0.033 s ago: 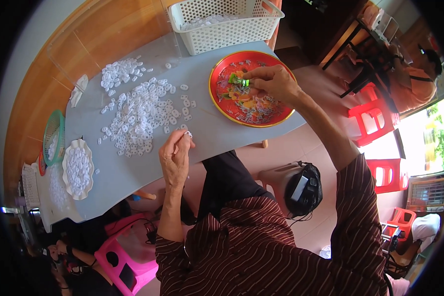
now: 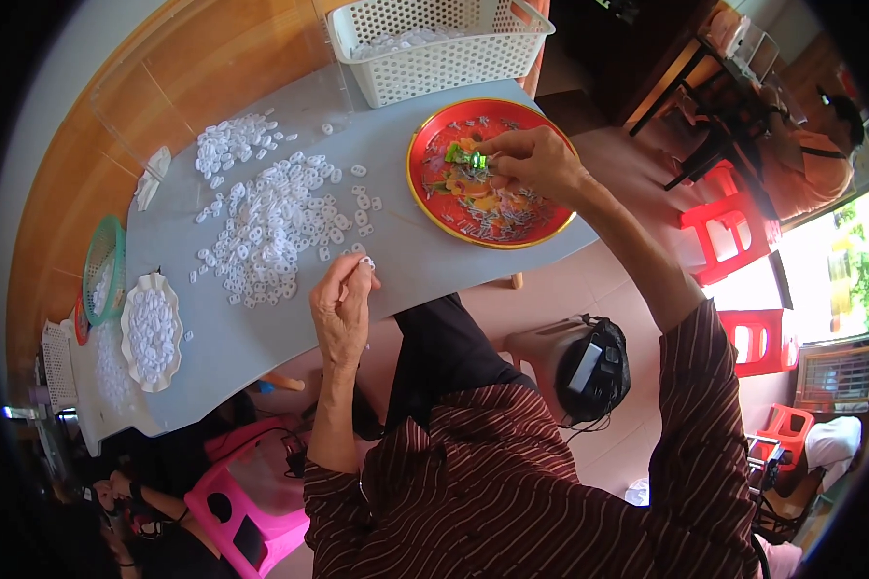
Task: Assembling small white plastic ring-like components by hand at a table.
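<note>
My right hand (image 2: 543,166) is over a round red tray (image 2: 423,198) with a gold rim, its fingers pinched on a small bright green tool (image 2: 465,157). Many short silvery metal pieces (image 2: 497,228) lie scattered across the tray's flowered bottom. At the near edge of the grey table (image 2: 406,265), my left hand (image 2: 340,307) is closed, pinching a small white plastic piece (image 2: 367,261) between thumb and finger. Beyond that hand spreads a loose pile of similar white oval pieces with holes (image 2: 272,227). A smaller heap (image 2: 230,143) lies farther back.
At the back stands a white perforated basket (image 2: 434,72) with more white pieces. A scalloped white dish (image 2: 152,333) and a green basket (image 2: 106,270) are at left. A pink stool (image 2: 251,521), a black bag (image 2: 597,372) and red stools (image 2: 729,227) stand around; people sit nearby.
</note>
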Available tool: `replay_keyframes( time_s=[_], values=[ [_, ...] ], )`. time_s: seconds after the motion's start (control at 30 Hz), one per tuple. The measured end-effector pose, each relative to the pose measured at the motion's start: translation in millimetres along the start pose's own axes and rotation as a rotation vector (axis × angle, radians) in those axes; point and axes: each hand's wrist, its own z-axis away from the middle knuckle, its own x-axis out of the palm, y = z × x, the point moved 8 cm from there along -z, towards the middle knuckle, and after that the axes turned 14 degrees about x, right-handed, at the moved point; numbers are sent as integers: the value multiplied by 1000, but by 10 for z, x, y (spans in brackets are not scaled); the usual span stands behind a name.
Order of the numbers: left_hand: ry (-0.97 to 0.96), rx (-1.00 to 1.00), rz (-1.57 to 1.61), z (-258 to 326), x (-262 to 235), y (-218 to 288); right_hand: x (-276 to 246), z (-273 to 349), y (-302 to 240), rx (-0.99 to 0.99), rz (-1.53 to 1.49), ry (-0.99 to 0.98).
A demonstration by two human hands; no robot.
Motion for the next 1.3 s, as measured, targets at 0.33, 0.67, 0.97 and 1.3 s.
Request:
replay_keyframes(
  time_s=[0.33,0.67,0.97,1.3],
  values=[
    [8,7,-9,17,17,-44,-111,-4,110,-13,186,150],
    [-6,35,-33,23,18,-36,-77,-13,-20,-180,260,179],
    [3,-64,179,-26,49,89,755,439,-220,-35,-498,-381],
    [-109,-338,501,30,105,-87,1360,504,-414,-154,-491,-504]
  ],
)
